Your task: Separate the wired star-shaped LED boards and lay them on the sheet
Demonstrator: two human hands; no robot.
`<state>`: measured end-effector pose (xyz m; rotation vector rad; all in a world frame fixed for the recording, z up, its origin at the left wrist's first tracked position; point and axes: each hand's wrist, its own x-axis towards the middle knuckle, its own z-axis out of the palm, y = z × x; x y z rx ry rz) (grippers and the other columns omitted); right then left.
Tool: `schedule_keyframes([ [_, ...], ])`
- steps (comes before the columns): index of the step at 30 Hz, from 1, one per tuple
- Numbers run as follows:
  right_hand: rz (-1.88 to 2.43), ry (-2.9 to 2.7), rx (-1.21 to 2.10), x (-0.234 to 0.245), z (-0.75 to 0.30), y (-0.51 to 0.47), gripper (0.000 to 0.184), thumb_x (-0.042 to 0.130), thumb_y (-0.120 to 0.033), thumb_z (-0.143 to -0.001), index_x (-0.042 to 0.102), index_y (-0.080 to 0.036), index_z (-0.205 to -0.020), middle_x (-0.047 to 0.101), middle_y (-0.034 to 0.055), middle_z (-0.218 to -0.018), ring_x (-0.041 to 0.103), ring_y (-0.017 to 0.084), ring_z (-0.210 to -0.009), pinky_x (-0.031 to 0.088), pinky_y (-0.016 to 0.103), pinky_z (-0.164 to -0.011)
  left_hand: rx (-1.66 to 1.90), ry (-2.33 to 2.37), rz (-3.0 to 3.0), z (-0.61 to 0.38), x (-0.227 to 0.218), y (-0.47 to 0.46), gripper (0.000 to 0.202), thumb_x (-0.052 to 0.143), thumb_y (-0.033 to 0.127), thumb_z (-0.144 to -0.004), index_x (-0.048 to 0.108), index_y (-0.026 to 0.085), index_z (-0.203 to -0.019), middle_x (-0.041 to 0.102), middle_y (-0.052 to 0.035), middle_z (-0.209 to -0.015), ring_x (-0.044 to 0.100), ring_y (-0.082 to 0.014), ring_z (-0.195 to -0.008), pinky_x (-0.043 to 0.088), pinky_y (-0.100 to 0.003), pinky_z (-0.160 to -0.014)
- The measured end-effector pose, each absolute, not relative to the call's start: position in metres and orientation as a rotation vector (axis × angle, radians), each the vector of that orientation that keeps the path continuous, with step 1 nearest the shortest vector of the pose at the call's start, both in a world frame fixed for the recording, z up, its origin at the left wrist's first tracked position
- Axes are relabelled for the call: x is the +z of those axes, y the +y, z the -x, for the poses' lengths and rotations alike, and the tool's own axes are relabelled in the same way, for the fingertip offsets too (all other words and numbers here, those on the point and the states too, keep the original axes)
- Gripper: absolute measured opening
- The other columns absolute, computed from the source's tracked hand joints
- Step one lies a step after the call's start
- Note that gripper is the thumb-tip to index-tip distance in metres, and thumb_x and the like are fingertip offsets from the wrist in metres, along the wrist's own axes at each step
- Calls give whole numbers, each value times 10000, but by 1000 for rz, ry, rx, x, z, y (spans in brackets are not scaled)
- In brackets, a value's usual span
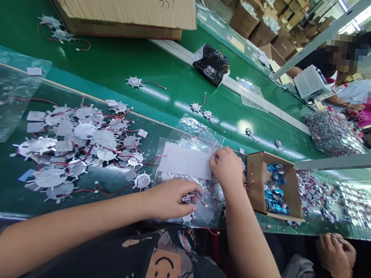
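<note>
My left hand (178,199) is closed around a small metallic part (187,198) with red wires; the fingers hide most of it. At the right edge of a pale white sheet (186,160), my right hand (227,166) has its fingers curled in a pinch on that edge. The sheet lies on clear plastic film, over several silvery parts, and a seam runs down its middle. To the left spreads a heap of silvery spoked discs (104,138) with thin red leads and pale square pads. One spoked disc (142,180) lies near my left forearm.
An open cardboard box (276,186) holding blue round parts stands right of my right hand. Beyond lie a large carton (121,0), a black plastic packet (211,64) and loose wired discs (134,82). A neighbour's hands (335,256) rest at lower right.
</note>
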<state>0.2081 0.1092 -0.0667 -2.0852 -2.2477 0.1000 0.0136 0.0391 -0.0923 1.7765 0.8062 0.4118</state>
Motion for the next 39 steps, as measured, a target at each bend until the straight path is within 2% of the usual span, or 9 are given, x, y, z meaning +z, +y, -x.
schedule_keyframes([
  [5,2003,-2279,128,-72,-219,109,153,565,-278,-859,697,-203,-871,668,86,-990,590,252,-974,390,370,-872,427,823,-1794,-14,-95,39,391,605,285,-795,621,220,-1180,704,-51,-1088,645,-227,-967,484,-345,-858],
  [13,1911,-2295,329,-78,-233,126,128,571,-250,-830,664,-191,-763,647,28,-765,563,163,-681,397,268,-621,421,820,-1842,-15,-93,39,397,601,260,-786,631,210,-1178,713,-62,-1054,653,-234,-927,493,-348,-834],
  [18,1740,-2410,236,-73,-234,121,99,574,-226,-804,662,-201,-768,652,49,-845,581,214,-849,401,357,-821,443,807,-1835,-15,-95,39,390,598,266,-796,623,223,-1183,707,-55,-1082,650,-233,-966,490,-348,-852],
  [21,1592,-2479,206,-65,-240,108,104,578,-253,-819,676,-218,-809,664,51,-903,581,228,-933,336,423,-983,444,820,-1831,-16,-95,39,385,605,268,-794,627,220,-1175,709,-60,-1077,650,-239,-969,493,-352,-852],
  [26,1434,-2516,275,-50,-255,81,72,607,-271,-810,678,-258,-816,672,19,-882,585,209,-889,288,443,-1073,454,821,-1791,-17,-96,40,383,593,277,-800,622,220,-1177,696,-70,-1113,639,-254,-1016,478,-389,-900],
  [29,1391,-2326,509,-42,-260,67,40,619,-274,-797,647,-251,-780,645,22,-834,576,209,-851,365,439,-1001,473,793,-1655,-15,-96,43,391,604,283,-777,603,211,-1161,687,-61,-1036,631,-237,-967,479,-378,-867],
  [33,1359,-2068,795,-28,-250,47,151,503,-321,-881,549,-223,-776,573,36,-790,561,183,-756,468,325,-708,635,686,-956,-11,-89,45,508,529,190,-682,474,200,-1187,642,-50,-996,615,-174,-836,493,-322,-753],
  [35,1330,-2035,1005,-15,-237,36,131,536,-304,-875,548,-216,-778,564,25,-787,552,165,-740,459,302,-690,703,572,-607,-9,-81,45,578,470,142,-610,426,204,-1183,632,-65,-1046,629,-170,-852,506,-327,-771],
  [39,1285,-2048,1213,11,-209,20,74,586,-172,-809,561,-211,-752,572,7,-824,538,144,-794,434,288,-762,729,525,-405,-8,-65,40,608,466,47,-540,434,208,-1126,617,-84,-1206,643,-191,-1031,496,-343,-947],
])
